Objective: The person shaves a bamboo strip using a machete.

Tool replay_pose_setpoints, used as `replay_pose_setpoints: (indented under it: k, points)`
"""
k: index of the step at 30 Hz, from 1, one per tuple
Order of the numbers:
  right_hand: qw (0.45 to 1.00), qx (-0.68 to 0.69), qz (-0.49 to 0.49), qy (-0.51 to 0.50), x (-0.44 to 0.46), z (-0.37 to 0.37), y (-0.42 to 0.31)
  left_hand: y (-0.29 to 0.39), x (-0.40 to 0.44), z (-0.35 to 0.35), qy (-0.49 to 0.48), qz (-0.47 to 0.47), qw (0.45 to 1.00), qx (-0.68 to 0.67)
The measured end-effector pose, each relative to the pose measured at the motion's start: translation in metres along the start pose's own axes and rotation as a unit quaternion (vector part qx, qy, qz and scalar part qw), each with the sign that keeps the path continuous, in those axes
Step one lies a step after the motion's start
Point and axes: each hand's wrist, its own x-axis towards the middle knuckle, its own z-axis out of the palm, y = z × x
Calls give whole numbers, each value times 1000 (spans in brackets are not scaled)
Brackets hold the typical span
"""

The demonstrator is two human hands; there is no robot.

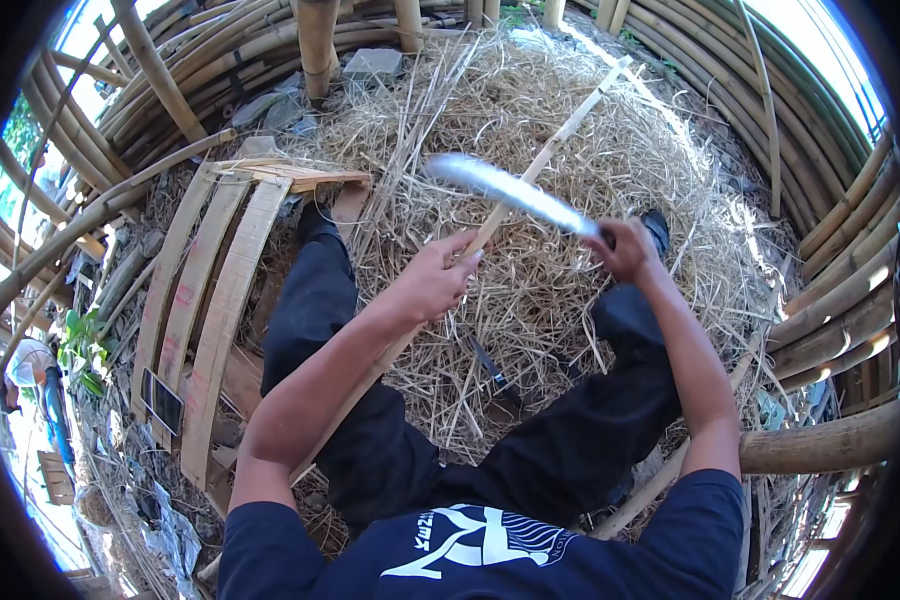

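My left hand [435, 280] is closed around a long pale bamboo strip [567, 128]. The strip slants from beneath my left forearm to the upper right, past the hand. In my right hand [627, 250] is the dark handle of a large knife [560, 213], its bright blade smeared by motion. The blade points up and left and crosses the strip in view, beyond my left hand. Whether the edge touches the strip I cannot tell. Both hands are above a heap of pale shavings [530, 300], between my legs.
A slatted wooden crate [230, 270] stands at my left, with a phone [162, 402] on its slats. Bamboo poles [840, 345] line both sides and the back. A dark slim object [495, 372] lies on the shavings. At far left another person [35, 365] is partly visible.
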Motion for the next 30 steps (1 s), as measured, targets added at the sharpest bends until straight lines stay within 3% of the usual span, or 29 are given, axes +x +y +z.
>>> replay_pose_setpoints:
  k: [1, 2, 5, 7, 9, 10, 11, 13, 14, 18, 22, 24, 25, 27, 28, 30]
  points:
    - [998, 18, 48, 23, 3, -5, -3, 0, -4, 1, -2, -5, 1000, 5]
    - [985, 39, 166, -7, 10, -19, -4, -3, -4, 2, -5, -4, 1000, 6]
    - [990, -24, 138, 37, 11, 1, 10, -6, 7, -1, -19, -16, 999, -30]
    - [986, 46, 157, 9, 2, -7, -17, -2, 5, -1, -28, -27, 998, -40]
    - [996, 49, 54, -51, -4, -9, -30, 2, 1, 0, 21, -19, 999, -15]
    - [999, 10, -30, -17, -7, -7, -32, -2, 3, -2, 0, -16, 999, -32]
    - [999, 11, -33, -17, -3, -7, -31, -1, 1, -4, 3, -15, 999, -33]
    - [999, 8, -28, -12, 2, -9, -17, -2, -7, -4, -21, -19, 999, -43]
    - [998, 8, 62, 7, 8, -6, -3, -4, -8, -7, -33, -20, 998, -46]
    - [988, 24, 149, 41, 13, -1, 12, -8, -1, -5, -39, -22, 998, -43]
    - [996, 53, 62, 26, -1, 0, -13, 1, -8, -5, -33, -36, 996, -81]
    - [995, 31, -89, 14, 0, 1, -11, -2, -8, -4, -28, -31, 996, -73]
    - [995, 32, -89, 13, 3, 0, -5, -4, -9, -4, -26, -27, 997, -65]
    - [998, 56, 30, 18, 8, -7, 9, -9, -12, -4, -28, -6, 998, -56]
    - [984, 56, 170, 1, 14, -15, 8, -8, -14, -6, -38, -23, 997, -65]
    - [975, 61, 205, 57, 13, -9, 28, -4, -18, -8, -45, -36, 995, -79]
